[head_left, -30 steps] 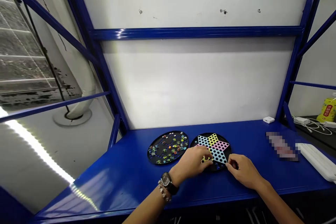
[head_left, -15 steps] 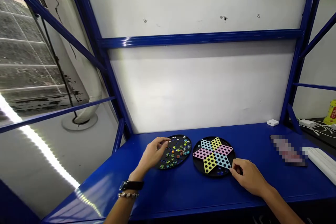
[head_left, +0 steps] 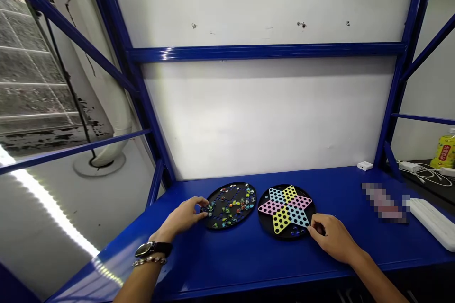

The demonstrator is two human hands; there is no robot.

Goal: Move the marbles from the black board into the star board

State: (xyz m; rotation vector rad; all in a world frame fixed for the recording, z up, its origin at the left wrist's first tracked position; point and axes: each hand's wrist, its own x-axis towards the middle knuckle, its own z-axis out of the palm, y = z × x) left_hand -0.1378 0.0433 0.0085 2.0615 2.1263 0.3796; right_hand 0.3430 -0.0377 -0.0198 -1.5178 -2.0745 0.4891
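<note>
My left hand is at the left rim of a round black tray holding many glass marbles. Its thumb and fingers are apart, with marbles near the fingertips. To the right lies a Chinese checkers board, a pink, yellow and blue star with holes, in a black round base. A few dark blue marbles rest in the base near its front. My right hand is curled at the board's right edge, fingertips pinched near a blue star point. Whatever is between those fingertips is hidden.
Both boards lie on a blue table framed by blue metal bars. At the right are a small white box, a blurred pinkish object and a long white object. Beyond are cables and a yellow bottle.
My left hand has moved left and toward me, from over the marble tray to its left rim. My right hand stays at the board's edge. The view has shifted slightly.
</note>
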